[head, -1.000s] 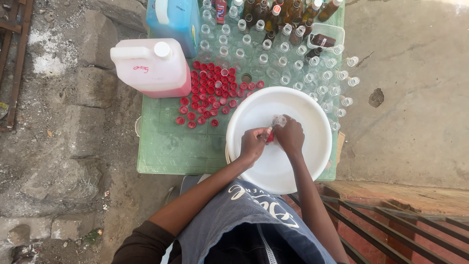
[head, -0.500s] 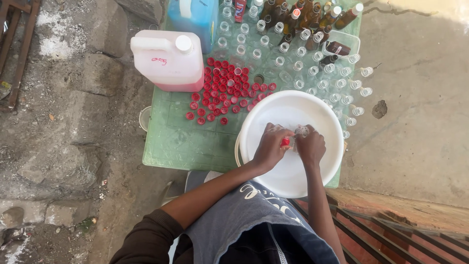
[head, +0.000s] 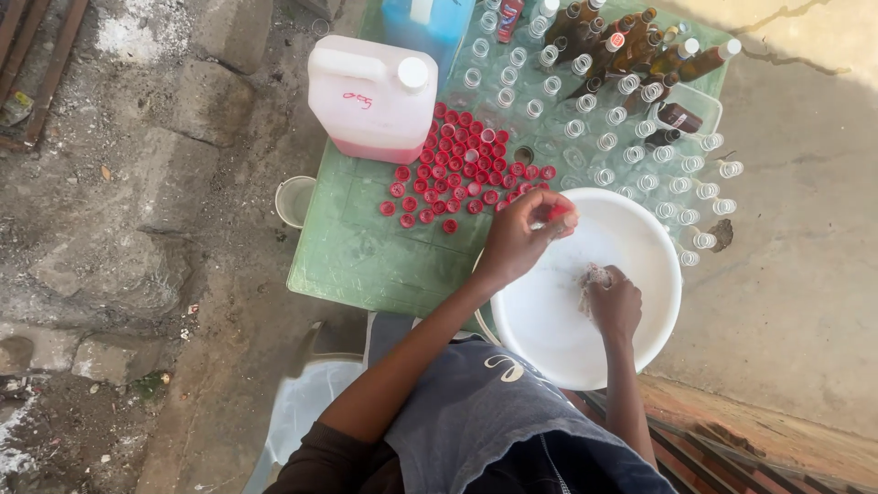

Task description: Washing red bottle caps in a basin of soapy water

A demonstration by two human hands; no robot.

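Item, left to right: the left hand (head: 519, 240), which half a second ago was working against the right inside the white basin (head: 558, 320), is now lifting to the basin's near rim, fingers clamped on a red cap (head: 559, 212) beside the red caps (head: 462, 174) spread on the green desk (head: 366, 247). The washing is giving way to setting aside. The right hand (head: 611, 302) is staying in the basin, fingers closed on a pale scrap, kind unclear.

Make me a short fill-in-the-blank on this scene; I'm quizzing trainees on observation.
1. The left hand holds a ____ cap.
2. The right hand is inside the white ____.
3. The loose caps lie on the ____ table.
4. The jug beside the caps holds a ____ liquid.

Missing words: red; basin; green; pink
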